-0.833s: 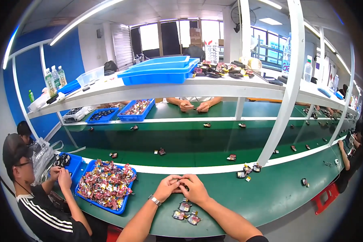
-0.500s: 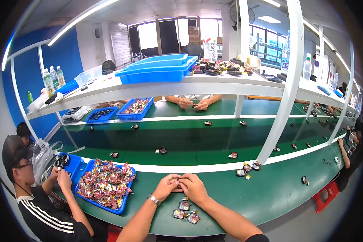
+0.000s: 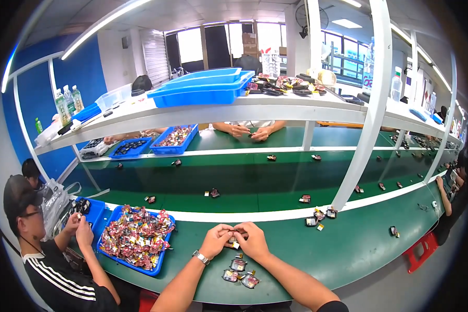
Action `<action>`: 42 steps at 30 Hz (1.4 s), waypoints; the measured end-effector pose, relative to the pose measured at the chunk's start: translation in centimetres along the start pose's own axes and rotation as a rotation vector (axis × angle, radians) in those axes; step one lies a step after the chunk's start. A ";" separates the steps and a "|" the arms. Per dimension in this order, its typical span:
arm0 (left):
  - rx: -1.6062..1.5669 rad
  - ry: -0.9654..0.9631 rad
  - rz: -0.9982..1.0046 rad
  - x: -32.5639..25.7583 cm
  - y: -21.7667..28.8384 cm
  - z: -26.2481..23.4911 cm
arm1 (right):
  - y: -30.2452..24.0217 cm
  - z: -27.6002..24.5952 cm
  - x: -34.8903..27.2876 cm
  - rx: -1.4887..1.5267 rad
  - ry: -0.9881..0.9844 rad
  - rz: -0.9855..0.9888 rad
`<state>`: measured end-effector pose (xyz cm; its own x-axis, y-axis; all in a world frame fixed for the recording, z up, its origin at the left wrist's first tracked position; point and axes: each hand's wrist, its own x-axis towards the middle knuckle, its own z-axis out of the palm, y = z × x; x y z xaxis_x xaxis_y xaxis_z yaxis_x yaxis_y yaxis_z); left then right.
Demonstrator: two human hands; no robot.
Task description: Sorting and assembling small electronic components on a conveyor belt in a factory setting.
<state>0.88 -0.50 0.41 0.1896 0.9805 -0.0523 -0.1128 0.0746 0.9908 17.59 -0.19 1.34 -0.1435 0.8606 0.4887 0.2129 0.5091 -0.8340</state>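
Observation:
Above the green bench, my left hand [image 3: 217, 242] and my right hand [image 3: 252, 242] meet, fingers and thumbs closed around one small dark electronic part [image 3: 234, 241]. The fingers cover most of it; a pale bit shows between the thumbs. My left wrist wears a watch. Just below my hands lie several similar dark parts [image 3: 238, 265] with shiny faces and yellowish tabs. To the left of my left hand stands a blue tray [image 3: 155, 271] heaped with small red-and-yellow wired pieces [image 3: 135, 236].
Small parts [image 3: 212, 193] lie spaced along the green conveyor [image 3: 255, 179] ahead. A white upright post [image 3: 363, 119] rises at right, with a few parts [image 3: 320, 216] by its foot. At left a co-worker [image 3: 62, 270] handles parts beside another blue tray [image 3: 96, 210]. A shelf [image 3: 275, 112] spans above.
My fingers have shifted on the part, and more of it shows between my thumbs. The parts on the conveyor have moved slightly right. The co-worker's hands at left have moved a little.

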 end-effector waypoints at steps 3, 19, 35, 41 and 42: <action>0.098 0.010 0.017 0.1 -0.4 -0.1 | 0.1 0.3 0.0 -0.012 -0.021 0.050; 0.163 0.357 0.261 0.4 -0.8 -0.5 | 9.2 0.3 13.4 -0.933 0.081 0.052; -0.062 0.502 0.218 2.0 -1.4 -2.9 | 4.5 1.8 9.7 -0.243 -0.213 -0.027; -0.202 -0.036 -0.053 0.4 0.2 -2.9 | -1.3 -3.4 2.9 -0.230 -0.504 -0.169; -0.117 -0.163 -0.080 0.4 0.3 -2.5 | -1.7 -3.4 2.3 -0.210 -0.521 -0.160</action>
<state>-1.50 0.33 0.33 0.3569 0.9288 -0.1002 -0.2019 0.1814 0.9625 20.23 1.02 4.75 -0.6347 0.6787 0.3695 0.3286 0.6697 -0.6660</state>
